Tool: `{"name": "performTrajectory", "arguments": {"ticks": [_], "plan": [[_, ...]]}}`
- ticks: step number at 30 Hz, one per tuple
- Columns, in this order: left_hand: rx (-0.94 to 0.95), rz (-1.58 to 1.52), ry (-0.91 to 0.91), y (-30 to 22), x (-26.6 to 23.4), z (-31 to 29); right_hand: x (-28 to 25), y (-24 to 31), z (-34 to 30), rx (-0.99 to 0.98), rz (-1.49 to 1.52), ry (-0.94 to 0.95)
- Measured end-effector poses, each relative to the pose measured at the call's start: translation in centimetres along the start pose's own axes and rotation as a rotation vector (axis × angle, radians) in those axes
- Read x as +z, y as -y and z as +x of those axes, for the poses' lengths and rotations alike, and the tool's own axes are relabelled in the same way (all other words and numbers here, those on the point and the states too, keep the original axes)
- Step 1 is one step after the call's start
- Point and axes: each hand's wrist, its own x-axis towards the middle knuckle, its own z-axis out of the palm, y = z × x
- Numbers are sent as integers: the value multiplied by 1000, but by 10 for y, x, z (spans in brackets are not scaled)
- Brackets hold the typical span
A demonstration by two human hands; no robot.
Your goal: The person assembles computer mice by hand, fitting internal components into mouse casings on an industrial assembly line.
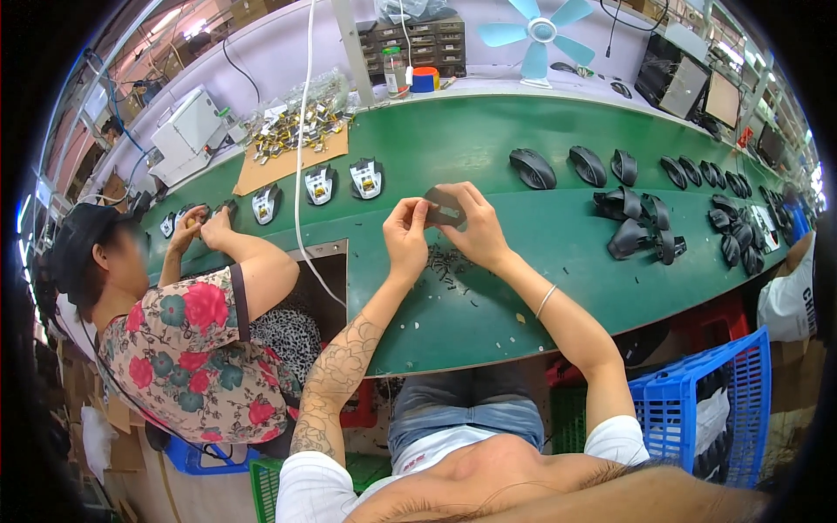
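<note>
**Two Hands, One Dark Plate, Held Above the Bench**

From my remote seat I've got smooth black computer mice (588, 166), humped and rounded, lined up along the right, with thin, curved black shells (621, 203) heaped nearer the person. Over on the left, flat mouse bases (367, 179) in white and dark grey sit in a row, yellow at their centres. Behind them, small silvery and yellow parts (296, 131) pile up on brown cardboard (255, 179).

The green bench (471, 135) has a smooth, faintly shiny top, and I see little black scraps (449, 266) scattered just below the hands. A pale-blue fan (541, 31) stands at the back, a blue plastic crate (660, 410) sits low on the right, and a co-worker (187, 349) in a floral top is busy at the left.

And centre stage, the dark grey plate (447, 207)! It's thin, with a slot-like pale opening, held up between both hands over the bench. The left hand (407, 234) pinches its left edge; the right hand (478, 234) grips it too, fingers above and thumb beneath.
</note>
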Motion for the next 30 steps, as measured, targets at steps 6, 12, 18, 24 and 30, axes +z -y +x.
{"name": "performTrajectory", "arguments": {"ticks": [6,12,18,24,30], "plan": [[-74,-14,-29,0,-2,4,3,-3,2,-40,-41,7],[-78,13,-53,-6,-4,8,6,-3,3,-82,-117,-12],[59,166,-82,-12,-4,8,14,-7,1,-77,-159,-34],[228,476,21,-23,-2,2,12,-9,-2,-52,-225,5],[121,210,-117,-11,-6,6,13,-5,0,-137,-197,-34]]}}
